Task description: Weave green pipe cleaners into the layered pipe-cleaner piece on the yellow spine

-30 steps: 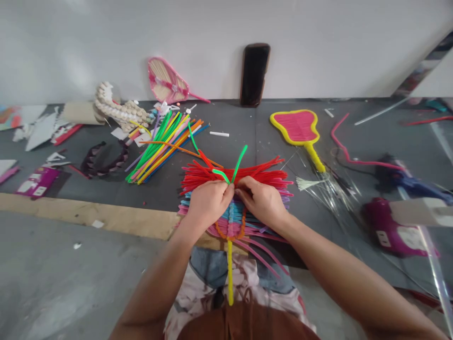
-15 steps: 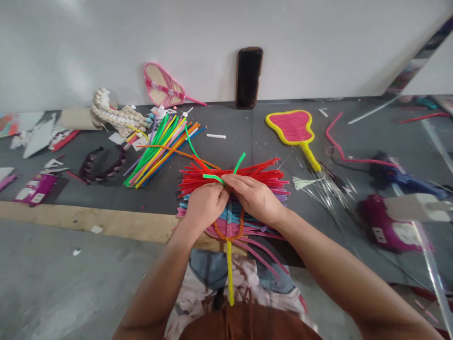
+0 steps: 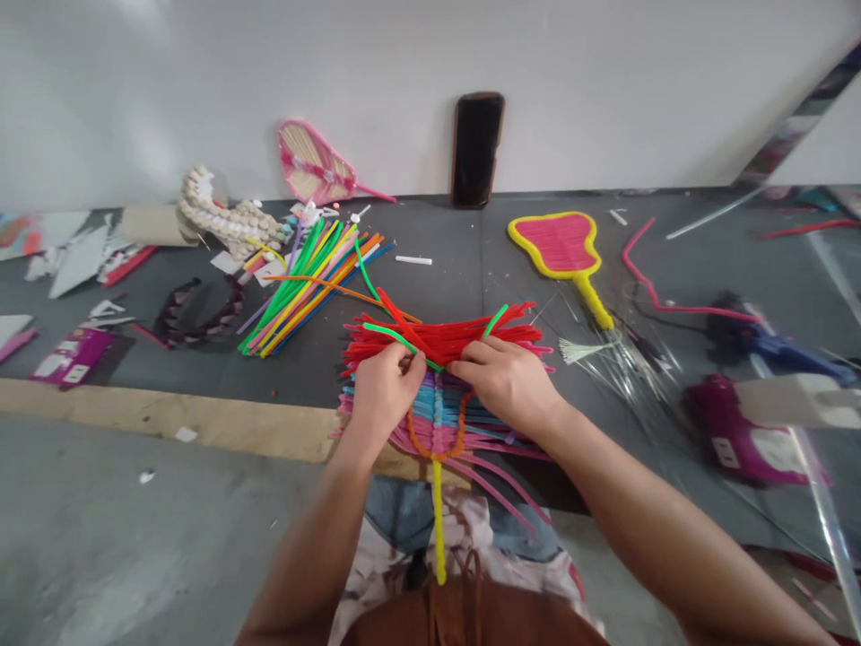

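Observation:
A green pipe cleaner (image 3: 382,332) runs across a row of red pipe cleaners (image 3: 464,330). My left hand (image 3: 387,381) pinches its left part, and my right hand (image 3: 504,377) is closed on its right part, with the tip poking up above the fingers. Below the red row lie blue and pink pipe cleaners (image 3: 484,411), joined along a twisted middle line. An orange twisted loop (image 3: 412,429) curves over them. From its bottom a yellow stem (image 3: 439,525) points toward my lap.
Loose coloured pipe cleaners (image 3: 296,287) lie in a pile at left. A yellow-edged pink fan (image 3: 561,242) lies at right, near a blue glue gun (image 3: 784,341). A phone (image 3: 476,148) leans on the wall. A dark braided band (image 3: 195,314) and purple packet (image 3: 73,354) sit farther left.
My hands have moved apart, from close together over the middle to either side. The green pipe cleaner's ends now spread wider and more of the red row's centre shows.

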{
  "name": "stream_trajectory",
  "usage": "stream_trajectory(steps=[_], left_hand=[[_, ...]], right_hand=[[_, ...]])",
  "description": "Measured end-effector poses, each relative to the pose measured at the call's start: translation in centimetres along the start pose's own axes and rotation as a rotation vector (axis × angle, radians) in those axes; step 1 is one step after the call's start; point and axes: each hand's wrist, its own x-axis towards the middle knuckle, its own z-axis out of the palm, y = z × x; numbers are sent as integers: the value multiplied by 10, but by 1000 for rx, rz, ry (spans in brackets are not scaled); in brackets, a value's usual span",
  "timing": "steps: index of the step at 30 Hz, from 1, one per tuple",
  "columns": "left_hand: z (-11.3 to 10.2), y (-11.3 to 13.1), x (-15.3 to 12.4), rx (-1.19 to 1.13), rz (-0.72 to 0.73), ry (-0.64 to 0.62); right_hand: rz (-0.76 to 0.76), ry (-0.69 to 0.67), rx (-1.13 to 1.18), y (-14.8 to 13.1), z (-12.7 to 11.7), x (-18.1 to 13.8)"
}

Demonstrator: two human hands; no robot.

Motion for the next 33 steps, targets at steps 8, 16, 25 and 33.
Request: stream_trajectory(steps=[8, 16, 25, 33], left_hand=[[-15, -8, -7, 148, -105, 203], [-46, 0, -47, 66, 88, 630], [-28, 15, -20, 502, 1046, -32], [-30, -7, -9, 564, 950, -80]], right_hand=[[40, -107, -37, -7, -6, 1], [58, -112, -38, -5, -4, 0], [91, -109, 16, 0, -3, 1], [44, -34, 63, 2, 0, -1]])
